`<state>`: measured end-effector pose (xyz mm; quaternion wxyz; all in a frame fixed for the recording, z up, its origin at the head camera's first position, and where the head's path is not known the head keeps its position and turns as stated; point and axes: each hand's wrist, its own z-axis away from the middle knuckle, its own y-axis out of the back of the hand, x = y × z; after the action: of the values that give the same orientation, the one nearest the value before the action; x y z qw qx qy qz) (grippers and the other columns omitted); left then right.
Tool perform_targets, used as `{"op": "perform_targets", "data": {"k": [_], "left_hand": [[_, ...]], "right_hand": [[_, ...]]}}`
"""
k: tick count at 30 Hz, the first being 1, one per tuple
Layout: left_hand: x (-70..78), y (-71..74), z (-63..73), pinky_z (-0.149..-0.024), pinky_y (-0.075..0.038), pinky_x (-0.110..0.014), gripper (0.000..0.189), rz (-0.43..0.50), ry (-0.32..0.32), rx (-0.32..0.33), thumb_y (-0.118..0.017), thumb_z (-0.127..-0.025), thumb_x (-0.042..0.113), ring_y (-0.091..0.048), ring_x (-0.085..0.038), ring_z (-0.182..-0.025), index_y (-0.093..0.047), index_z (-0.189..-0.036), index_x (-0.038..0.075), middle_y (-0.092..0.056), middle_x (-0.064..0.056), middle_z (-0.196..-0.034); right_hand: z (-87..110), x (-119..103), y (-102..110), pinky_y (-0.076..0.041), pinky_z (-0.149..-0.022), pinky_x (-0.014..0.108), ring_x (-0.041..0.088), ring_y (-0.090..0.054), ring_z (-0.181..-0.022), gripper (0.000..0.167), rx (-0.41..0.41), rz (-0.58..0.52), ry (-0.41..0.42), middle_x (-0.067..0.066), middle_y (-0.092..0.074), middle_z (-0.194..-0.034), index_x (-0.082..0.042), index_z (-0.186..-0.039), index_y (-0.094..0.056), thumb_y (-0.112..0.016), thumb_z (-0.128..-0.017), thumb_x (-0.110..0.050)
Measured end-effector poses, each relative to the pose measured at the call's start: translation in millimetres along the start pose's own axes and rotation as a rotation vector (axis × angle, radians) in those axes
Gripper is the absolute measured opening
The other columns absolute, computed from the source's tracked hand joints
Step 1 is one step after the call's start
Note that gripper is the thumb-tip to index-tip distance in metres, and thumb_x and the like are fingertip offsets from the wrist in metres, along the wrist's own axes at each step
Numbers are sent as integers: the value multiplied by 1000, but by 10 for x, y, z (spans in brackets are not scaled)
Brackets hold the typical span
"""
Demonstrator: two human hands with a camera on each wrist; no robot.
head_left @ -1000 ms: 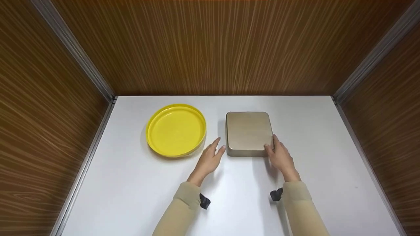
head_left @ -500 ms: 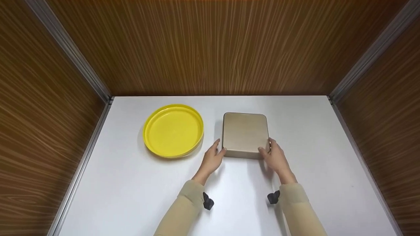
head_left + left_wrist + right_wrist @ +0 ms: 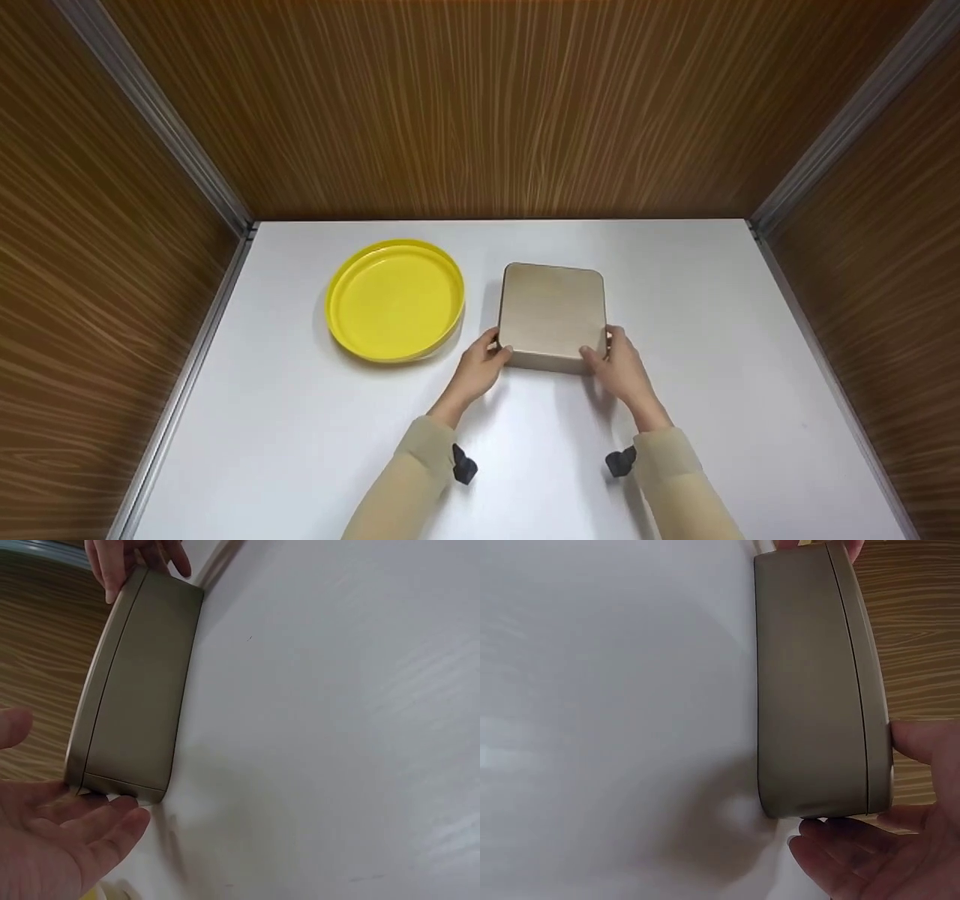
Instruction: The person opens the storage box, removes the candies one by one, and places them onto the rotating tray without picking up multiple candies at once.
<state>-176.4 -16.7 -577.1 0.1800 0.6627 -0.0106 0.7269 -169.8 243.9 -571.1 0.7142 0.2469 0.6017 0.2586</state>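
Note:
A square, gold-brown metal tin point(image 3: 553, 309) with rounded corners lies lid up, turned slightly, in the middle of the head view. A thin seam marks its lid in both wrist views. My right hand point(image 3: 621, 373) grips its near right corner, thumb on the lid's front edge and fingers along the right side. At the near left corner, my left hand point(image 3: 478, 373) touches the tin's side with extended fingers point(image 3: 112, 829). The left thumb stands apart from the lid in the left wrist view. The tin's far side is hidden.
A round yellow tray point(image 3: 397, 304) with a raised rim lies left of the tin on the white table point(image 3: 540, 465). Wood-grain panels point(image 3: 480, 112) enclose the table at the back and both sides. Black wrist mounts point(image 3: 465, 466) stick out from both sleeves.
The tin has shifted a little toward me and left, and has turned slightly clockwise. My left hand has come from beside it to its left corner; the right hand has kept its grip.

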Motion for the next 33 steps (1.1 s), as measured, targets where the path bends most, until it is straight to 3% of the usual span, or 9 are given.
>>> {"op": "perform_targets", "data": {"k": [9, 21, 33], "left_hand": [[39, 135, 233, -93, -51, -40, 49, -43, 77, -10, -60, -96, 18, -58, -35, -116, -46, -137, -3, -53, -21, -131], [-55, 255, 539, -86, -54, -36, 47, -45, 32, -39, -61, -95, 11, -63, -32, -108, -47, -136, -7, -55, -24, -127], [-89, 350, 586, -68, -54, -30, 51, -105, 76, -39, -62, -94, 17, -66, -22, -84, -45, -139, -3, -58, -9, -99]], "right_hand": [[162, -52, -48, -46, -93, 52, 38, -55, -112, 73, -14, 6, 15, 31, -51, -131, 8, -148, -25, -61, -97, -29], [396, -142, -151, -46, -96, 53, 38, -54, -117, 80, -41, 24, -9, 27, -51, -132, 6, -151, -21, -64, -95, -30], [470, -208, -112, -48, -94, 52, 43, -56, -116, 84, -136, 38, -11, 32, -50, -132, 10, -150, -18, -68, -92, -25]]}}
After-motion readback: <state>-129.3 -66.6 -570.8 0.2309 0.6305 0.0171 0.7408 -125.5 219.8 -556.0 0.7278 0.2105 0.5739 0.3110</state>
